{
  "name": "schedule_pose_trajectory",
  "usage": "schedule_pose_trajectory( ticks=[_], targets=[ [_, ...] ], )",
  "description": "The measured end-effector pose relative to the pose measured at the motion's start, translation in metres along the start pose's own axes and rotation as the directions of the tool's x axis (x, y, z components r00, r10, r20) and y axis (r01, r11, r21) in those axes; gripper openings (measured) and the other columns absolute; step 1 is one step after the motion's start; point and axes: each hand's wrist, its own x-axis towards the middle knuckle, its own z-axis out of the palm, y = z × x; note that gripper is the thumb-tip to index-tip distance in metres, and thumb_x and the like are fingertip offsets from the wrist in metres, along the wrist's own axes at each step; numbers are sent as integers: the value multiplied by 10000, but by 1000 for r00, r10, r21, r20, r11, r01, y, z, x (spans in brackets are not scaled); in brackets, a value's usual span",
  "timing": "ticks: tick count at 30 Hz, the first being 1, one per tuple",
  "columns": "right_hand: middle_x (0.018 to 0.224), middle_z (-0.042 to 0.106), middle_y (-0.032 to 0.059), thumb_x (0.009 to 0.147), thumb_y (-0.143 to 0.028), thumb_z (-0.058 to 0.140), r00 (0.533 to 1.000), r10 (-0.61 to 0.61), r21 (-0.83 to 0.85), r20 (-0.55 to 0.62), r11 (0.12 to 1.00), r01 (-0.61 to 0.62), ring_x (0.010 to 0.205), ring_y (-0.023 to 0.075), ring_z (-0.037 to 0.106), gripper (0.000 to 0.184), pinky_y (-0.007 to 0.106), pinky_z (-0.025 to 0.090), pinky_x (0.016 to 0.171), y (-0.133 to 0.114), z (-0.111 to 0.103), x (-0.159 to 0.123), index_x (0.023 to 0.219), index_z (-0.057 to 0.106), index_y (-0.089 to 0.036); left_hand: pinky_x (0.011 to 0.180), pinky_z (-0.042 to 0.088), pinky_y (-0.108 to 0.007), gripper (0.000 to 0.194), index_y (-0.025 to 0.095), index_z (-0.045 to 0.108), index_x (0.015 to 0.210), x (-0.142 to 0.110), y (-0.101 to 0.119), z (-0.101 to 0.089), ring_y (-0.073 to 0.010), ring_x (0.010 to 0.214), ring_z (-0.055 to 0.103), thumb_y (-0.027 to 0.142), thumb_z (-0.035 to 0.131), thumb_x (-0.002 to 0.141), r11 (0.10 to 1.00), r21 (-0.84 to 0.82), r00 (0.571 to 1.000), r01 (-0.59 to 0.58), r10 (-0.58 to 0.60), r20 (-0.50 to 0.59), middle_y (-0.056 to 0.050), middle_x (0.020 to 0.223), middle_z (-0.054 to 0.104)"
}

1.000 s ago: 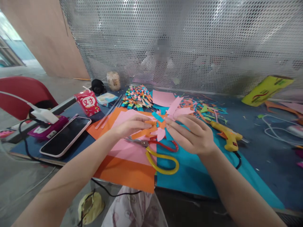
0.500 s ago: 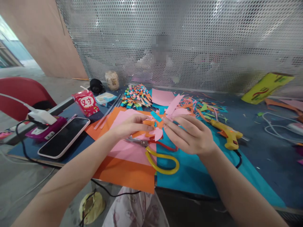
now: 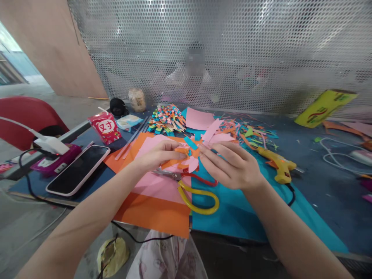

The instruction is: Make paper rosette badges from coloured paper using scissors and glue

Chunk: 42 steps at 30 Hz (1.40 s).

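My left hand (image 3: pixel 166 154) is closed at the edge of a small cluster of orange, pink and blue paper pieces, its fingertips on an orange paper piece (image 3: pixel 177 154). Opposite it, my right hand (image 3: pixel 232 162) has its fingertips pinched together at the end of a short blue paper strip (image 3: pixel 191 143). A pink petal-shaped paper (image 3: pixel 193 164) sticks out below the fingers. Just under both hands lies a pair of scissors (image 3: pixel 200 205) with one yellow and one red handle. Pink sheets (image 3: pixel 151 188) and an orange sheet (image 3: pixel 157 215) lie beneath, beside a blue sheet (image 3: pixel 232 213).
A yellow glue gun (image 3: pixel 279 164) rests at right, near colourful paper shreds (image 3: pixel 247 130). A fringed paper bundle (image 3: pixel 167 120) stands behind. At left are a phone (image 3: pixel 80 168), a purple power strip (image 3: pixel 56 159) and a red snack packet (image 3: pixel 104 127). Perforated metal (image 3: pixel 247 46) closes the back.
Both hands stay almost in place around the paper cluster, with only slight finger movement. The whole view has shifted a little.
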Motion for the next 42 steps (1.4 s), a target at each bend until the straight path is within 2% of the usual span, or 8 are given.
schedule_pose_trajectory(
  ticks=[14, 17, 19, 21, 23, 25, 29, 42],
  targets=[
    [970, 745, 15, 863, -107, 592, 1000, 9, -5, -9, 1000, -9, 875, 158, 619, 132, 313, 548, 780, -1, 2, -1, 882, 654, -221, 471, 285, -204, 227, 145, 704, 738, -1, 0, 1, -52, 474, 413, 325, 782, 623, 994, 102, 1000, -24, 24, 4, 26, 575, 562],
    [1009, 734, 13, 881, -91, 538, 976, 210, 199, 47, 956, -216, 916, 162, 642, 204, 319, 548, 801, -4, 10, -10, 975, 633, -244, 521, 360, -231, 307, 150, 700, 716, 1, 3, 0, -104, 539, 508, 441, 747, 630, 999, 39, 1000, -9, 9, 6, -17, 623, 618],
    [979, 729, 26, 888, -127, 519, 830, 529, 372, 175, 745, -553, 909, 177, 662, 192, 325, 558, 777, -7, 18, -16, 1002, 624, -240, 546, 392, -260, 454, 143, 699, 719, 3, 5, -4, -152, 605, 558, 589, 627, 676, 1000, 9, 1000, 11, -11, -20, -69, 693, 656],
    [906, 717, 43, 849, -219, 580, 513, 774, 475, 371, 316, -821, 827, 194, 678, 104, 324, 566, 697, -8, 27, -20, 945, 620, -211, 560, 392, -267, 523, 142, 705, 769, 5, 4, -10, -164, 649, 562, 627, 514, 730, 998, 60, 993, -34, 41, -112, -90, 764, 668],
    [823, 695, 36, 760, -330, 674, 235, 778, 508, 583, -122, -853, 737, 195, 674, 177, 316, 557, 624, -9, 33, -22, 846, 599, -195, 575, 383, -252, 428, 160, 708, 869, 6, 3, -14, -149, 684, 549, 534, 535, 751, 977, 158, 961, -143, 175, -214, -70, 837, 668],
    [765, 676, 21, 668, -399, 735, 136, 659, 500, 739, -403, -767, 697, 190, 663, 281, 314, 547, 606, -9, 36, -21, 777, 578, -193, 645, 412, -250, 349, 184, 697, 973, 6, 0, -15, -155, 789, 567, 403, 625, 711, 938, 226, 920, -263, 314, -233, -58, 956, 675],
    [802, 683, 15, 603, -372, 765, 129, 497, 436, 858, -572, -695, 669, 162, 641, 305, 289, 521, 592, -12, 32, -12, 782, 598, -189, 810, 460, -297, 330, 178, 701, 975, 6, -1, -6, -199, 951, 604, 332, 711, 682, 897, 293, 889, -330, 400, -223, -71, 1028, 693],
    [830, 688, 21, 617, -348, 726, 135, 470, 379, 872, -476, -793, 679, 175, 644, 259, 305, 513, 596, -17, 28, -7, 784, 605, -191, 624, 467, -238, 291, 157, 707, 717, 8, -6, -6, -135, 678, 603, 437, 754, 653, 887, 344, 824, -309, 430, -369, -29, 721, 691]
  ],
)
